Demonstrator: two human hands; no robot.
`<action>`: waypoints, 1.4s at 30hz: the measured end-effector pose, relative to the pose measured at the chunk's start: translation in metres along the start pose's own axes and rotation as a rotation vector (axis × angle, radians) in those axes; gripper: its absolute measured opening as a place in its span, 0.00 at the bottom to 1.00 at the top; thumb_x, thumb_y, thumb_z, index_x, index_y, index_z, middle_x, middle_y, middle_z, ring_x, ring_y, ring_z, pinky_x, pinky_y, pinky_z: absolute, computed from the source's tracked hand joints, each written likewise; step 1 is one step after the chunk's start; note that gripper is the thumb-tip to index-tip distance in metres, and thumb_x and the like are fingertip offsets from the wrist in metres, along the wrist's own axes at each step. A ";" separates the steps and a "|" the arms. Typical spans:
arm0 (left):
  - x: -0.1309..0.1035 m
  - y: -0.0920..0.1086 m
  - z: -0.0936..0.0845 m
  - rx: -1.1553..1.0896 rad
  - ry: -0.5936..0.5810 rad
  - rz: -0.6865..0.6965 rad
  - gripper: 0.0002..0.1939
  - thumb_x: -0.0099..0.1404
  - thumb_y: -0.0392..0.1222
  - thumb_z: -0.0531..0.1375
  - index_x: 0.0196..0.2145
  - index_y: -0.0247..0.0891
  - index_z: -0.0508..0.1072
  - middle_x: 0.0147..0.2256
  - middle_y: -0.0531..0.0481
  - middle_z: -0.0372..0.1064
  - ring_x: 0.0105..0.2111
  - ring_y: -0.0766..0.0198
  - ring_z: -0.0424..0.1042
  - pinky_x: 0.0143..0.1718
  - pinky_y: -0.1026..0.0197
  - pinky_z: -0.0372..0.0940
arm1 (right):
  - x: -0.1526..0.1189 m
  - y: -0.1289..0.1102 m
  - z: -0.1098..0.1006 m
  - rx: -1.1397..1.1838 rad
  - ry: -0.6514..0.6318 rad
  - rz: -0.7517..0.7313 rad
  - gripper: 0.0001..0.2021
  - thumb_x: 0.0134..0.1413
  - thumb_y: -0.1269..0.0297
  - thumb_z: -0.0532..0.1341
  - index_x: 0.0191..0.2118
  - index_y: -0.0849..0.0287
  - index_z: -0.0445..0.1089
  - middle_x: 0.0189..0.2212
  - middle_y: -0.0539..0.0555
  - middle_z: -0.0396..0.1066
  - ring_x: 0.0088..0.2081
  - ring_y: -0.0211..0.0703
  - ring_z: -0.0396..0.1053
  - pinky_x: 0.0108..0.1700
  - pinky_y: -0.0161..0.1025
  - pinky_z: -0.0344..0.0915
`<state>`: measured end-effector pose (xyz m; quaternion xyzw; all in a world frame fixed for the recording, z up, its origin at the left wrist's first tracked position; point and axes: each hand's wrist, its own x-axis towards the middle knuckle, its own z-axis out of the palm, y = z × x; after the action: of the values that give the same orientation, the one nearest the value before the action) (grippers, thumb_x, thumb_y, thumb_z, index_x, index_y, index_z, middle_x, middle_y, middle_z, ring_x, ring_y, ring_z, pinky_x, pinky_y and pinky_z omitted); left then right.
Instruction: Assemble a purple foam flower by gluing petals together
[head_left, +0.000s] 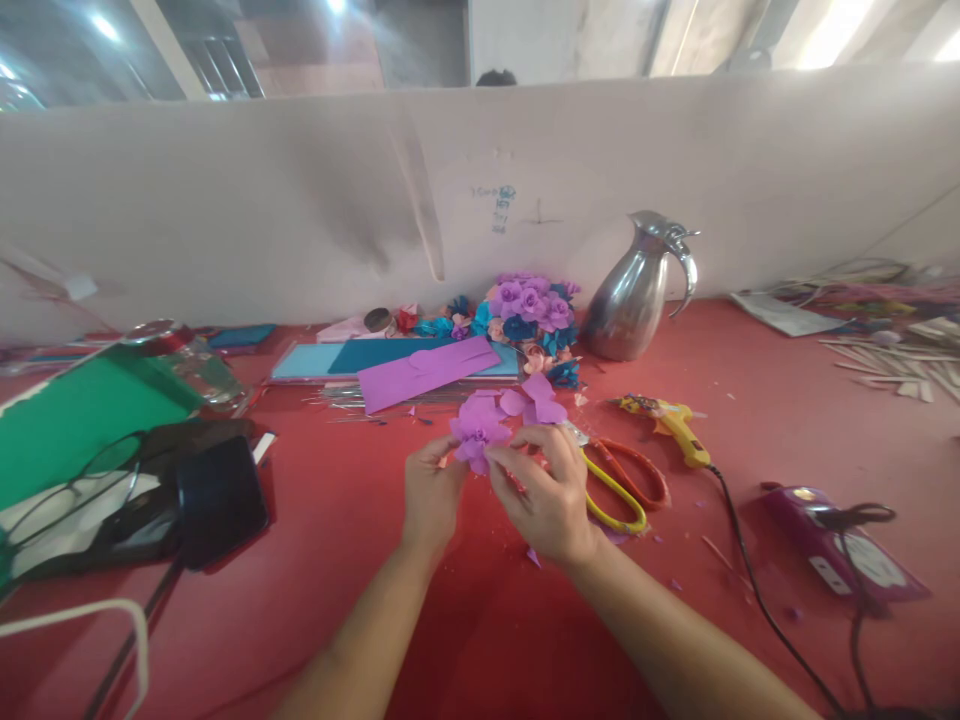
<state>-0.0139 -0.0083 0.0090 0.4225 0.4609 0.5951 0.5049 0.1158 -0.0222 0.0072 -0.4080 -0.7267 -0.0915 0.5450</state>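
A purple paper flower with layered petals is held up between my two hands, above the red table. My left hand grips it from the left side, with its fingers partly hidden behind the petals. At the flower's right edge, the thumb and fingers of my right hand are pinched on a petal. Loose purple paper petals lie just beyond my right hand. Scissors with one red and one yellow handle loop rest right of it, their blades partly hidden.
A yellow glue gun lies at right, its cord running to a purple power strip. Behind stand a metal jug and a heap of paper flowers. Paper sheets lie ahead; a phone and glass jar are left.
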 end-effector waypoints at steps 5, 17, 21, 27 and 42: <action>0.001 -0.004 -0.003 -0.014 -0.003 0.013 0.12 0.49 0.35 0.63 0.34 0.37 0.81 0.30 0.50 0.78 0.32 0.59 0.73 0.38 0.59 0.66 | 0.004 0.004 -0.007 -0.084 0.017 -0.193 0.10 0.51 0.75 0.63 0.37 0.52 0.73 0.31 0.52 0.70 0.32 0.42 0.65 0.35 0.42 0.60; 0.001 -0.006 -0.005 -0.018 -0.041 0.056 0.11 0.50 0.35 0.64 0.33 0.39 0.81 0.29 0.52 0.78 0.33 0.59 0.74 0.40 0.59 0.66 | 0.003 0.008 -0.007 -0.065 0.027 -0.211 0.12 0.51 0.75 0.63 0.40 0.50 0.73 0.32 0.52 0.71 0.34 0.43 0.65 0.37 0.41 0.61; 0.000 -0.003 -0.004 0.015 -0.025 0.041 0.09 0.50 0.36 0.65 0.32 0.39 0.81 0.29 0.51 0.78 0.33 0.59 0.74 0.40 0.58 0.66 | 0.001 0.009 -0.005 -0.040 0.015 -0.132 0.13 0.51 0.74 0.62 0.41 0.49 0.73 0.33 0.52 0.71 0.36 0.44 0.66 0.39 0.43 0.62; 0.000 -0.005 -0.004 0.004 -0.036 0.049 0.09 0.49 0.37 0.66 0.31 0.39 0.81 0.29 0.51 0.78 0.34 0.58 0.74 0.39 0.58 0.66 | -0.001 0.009 -0.005 -0.015 0.041 -0.144 0.14 0.50 0.76 0.63 0.41 0.52 0.73 0.33 0.52 0.71 0.36 0.43 0.65 0.39 0.42 0.62; 0.001 -0.003 -0.003 -0.014 -0.022 0.043 0.07 0.47 0.36 0.66 0.29 0.39 0.81 0.27 0.51 0.77 0.32 0.60 0.74 0.38 0.60 0.66 | -0.003 0.009 -0.002 0.019 0.085 -0.159 0.11 0.50 0.77 0.62 0.35 0.52 0.73 0.33 0.52 0.69 0.34 0.41 0.65 0.36 0.39 0.65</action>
<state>-0.0165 -0.0078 0.0059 0.4354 0.4418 0.6043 0.5000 0.1231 -0.0192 0.0022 -0.3397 -0.7338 -0.1448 0.5703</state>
